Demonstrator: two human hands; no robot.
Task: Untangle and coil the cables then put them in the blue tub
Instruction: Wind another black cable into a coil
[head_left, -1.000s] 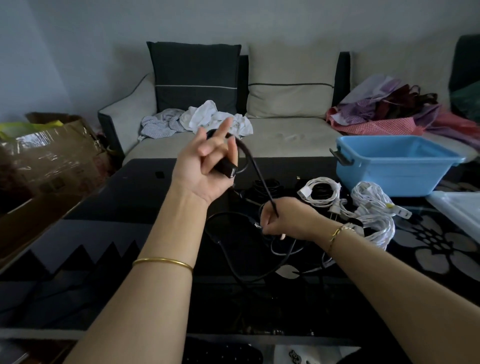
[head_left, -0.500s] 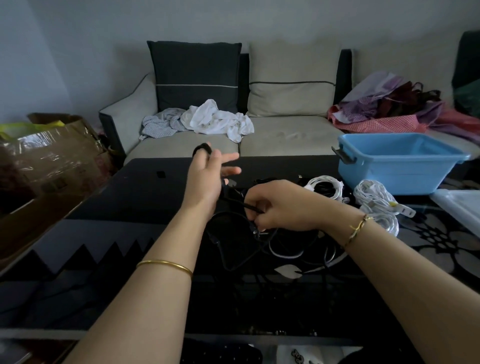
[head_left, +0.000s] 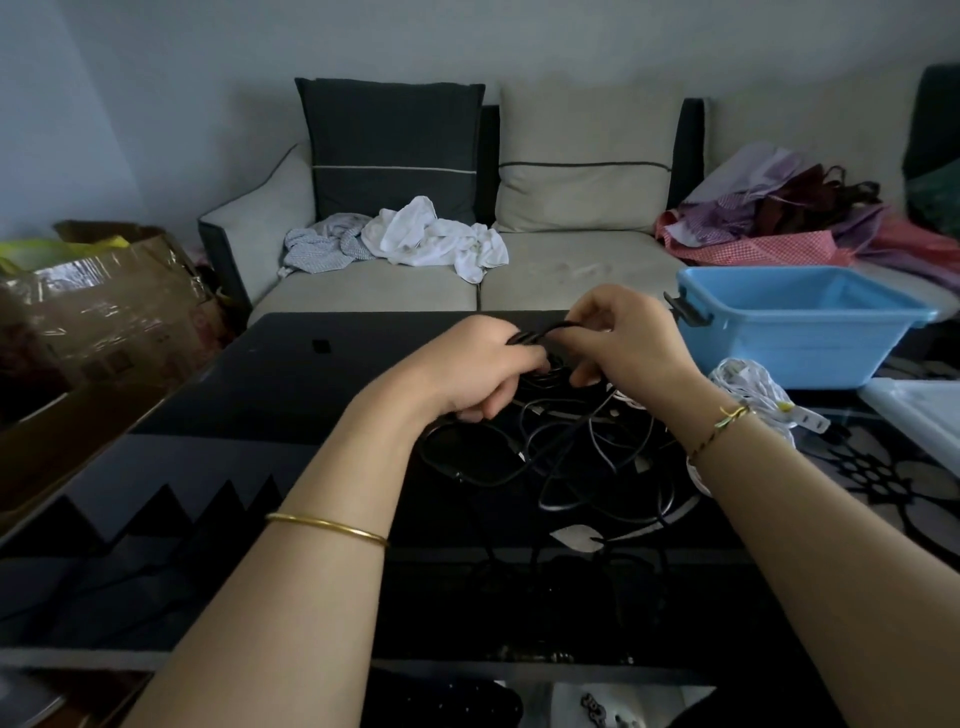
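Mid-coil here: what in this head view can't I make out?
Head view only:
Black cable ends: hidden inside left hand and right hand.
Black tangle: strand count lost against dark table.
White cables: partly behind right wrist.
Blue tub floor: behind its near wall.

Both forearms lay stretched forward, the hands close together. The left hand (head_left: 475, 366) gripped a black cable (head_left: 550, 330); the right hand (head_left: 631, 338) pinched it alongside.
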